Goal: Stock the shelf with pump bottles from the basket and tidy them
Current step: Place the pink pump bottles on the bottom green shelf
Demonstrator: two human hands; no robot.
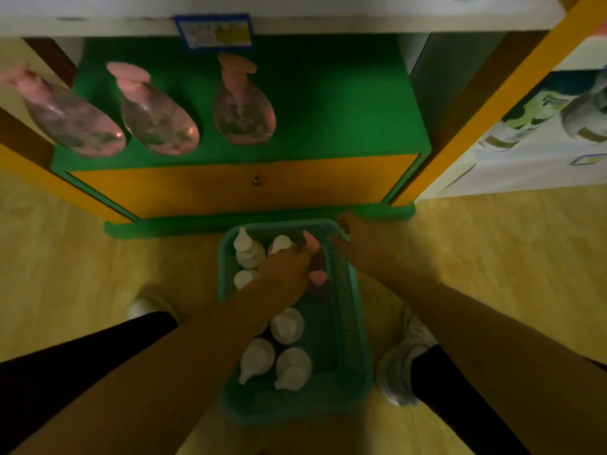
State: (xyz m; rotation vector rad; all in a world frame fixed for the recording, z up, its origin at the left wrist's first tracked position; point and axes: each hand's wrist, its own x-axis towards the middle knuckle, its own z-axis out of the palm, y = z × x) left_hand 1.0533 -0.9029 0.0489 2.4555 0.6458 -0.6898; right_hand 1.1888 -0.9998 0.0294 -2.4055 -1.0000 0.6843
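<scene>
White pump bottles (289, 366) stand at the near end of my basket (359, 339). My left hand (285, 267) clenches a pink pump bottle (313, 254) inside; my right hand (356, 238) grips the far rim. Three pink bottles (243, 106) stand on the green shelf (345, 103).

Pink pump bottles on green shelf (328, 103): 3 – left (70, 121), mid (157, 119), right (242, 110), all in a row.
Pink pump heads in basket (356, 326): 2 visible – one (311, 240) at far end, one (318, 276) just nearer; bodies hidden.
White pump bottles in basket: approx 6 – far end 3 ( (247, 249), (281, 244), (244, 279)), near end 3 ( (287, 325), (258, 357), (293, 367)). Arm may hide more, can't tell.
Baskets: 1.
Hands: 2 – left hand (289, 267), right hand (358, 236).
Shoes: 2 – (144, 307), (399, 366).
Shelf-edge labels: 1 (215, 32).
</scene>
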